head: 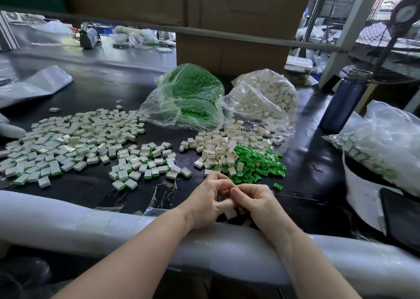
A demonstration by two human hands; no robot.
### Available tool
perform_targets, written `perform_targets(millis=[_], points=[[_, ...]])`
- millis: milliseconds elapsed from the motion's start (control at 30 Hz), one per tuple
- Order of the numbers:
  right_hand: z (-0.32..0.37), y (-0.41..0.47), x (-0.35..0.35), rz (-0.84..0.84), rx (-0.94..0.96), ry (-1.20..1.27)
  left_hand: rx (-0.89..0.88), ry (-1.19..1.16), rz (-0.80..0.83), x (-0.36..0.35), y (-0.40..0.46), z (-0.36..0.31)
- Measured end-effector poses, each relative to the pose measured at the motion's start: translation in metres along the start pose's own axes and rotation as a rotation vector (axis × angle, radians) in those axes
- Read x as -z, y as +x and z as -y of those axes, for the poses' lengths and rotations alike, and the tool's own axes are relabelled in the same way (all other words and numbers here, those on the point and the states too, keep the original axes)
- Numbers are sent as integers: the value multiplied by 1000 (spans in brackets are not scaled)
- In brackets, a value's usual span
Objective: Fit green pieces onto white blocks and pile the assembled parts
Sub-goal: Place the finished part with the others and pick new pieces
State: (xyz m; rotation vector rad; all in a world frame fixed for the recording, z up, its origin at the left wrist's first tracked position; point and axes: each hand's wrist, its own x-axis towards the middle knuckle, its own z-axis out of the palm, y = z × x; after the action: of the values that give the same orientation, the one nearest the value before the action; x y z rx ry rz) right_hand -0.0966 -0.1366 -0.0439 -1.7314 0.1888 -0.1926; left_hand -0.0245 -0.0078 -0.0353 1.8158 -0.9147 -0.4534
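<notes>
Mostly hidden: white block (230, 213) under curled fingers (223, 204).

A bare strip of bench (86, 185) is left open at 9 o'clock of the left hand (205, 198). Passage at 12 o'clock is blocked by loose white blocks (216, 146) and green pieces (256, 164), and at 10 o'clock by assembled parts (75, 144). At 6 o'clock the edge is barred by a foam roll (91, 221).

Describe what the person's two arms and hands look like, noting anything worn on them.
Both forearms are bare up to the frame's lower edge: no sleeves show. The left hand and right hand wear no gloves; no watch, bracelet or ring is visible. The fingers are uncovered.
</notes>
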Motion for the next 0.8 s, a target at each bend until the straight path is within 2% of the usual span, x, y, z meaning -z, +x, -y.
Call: perform_targets(millis=[800], points=[[1,0,-1,-33,-21,19,3,-11,56,-1,2,2]])
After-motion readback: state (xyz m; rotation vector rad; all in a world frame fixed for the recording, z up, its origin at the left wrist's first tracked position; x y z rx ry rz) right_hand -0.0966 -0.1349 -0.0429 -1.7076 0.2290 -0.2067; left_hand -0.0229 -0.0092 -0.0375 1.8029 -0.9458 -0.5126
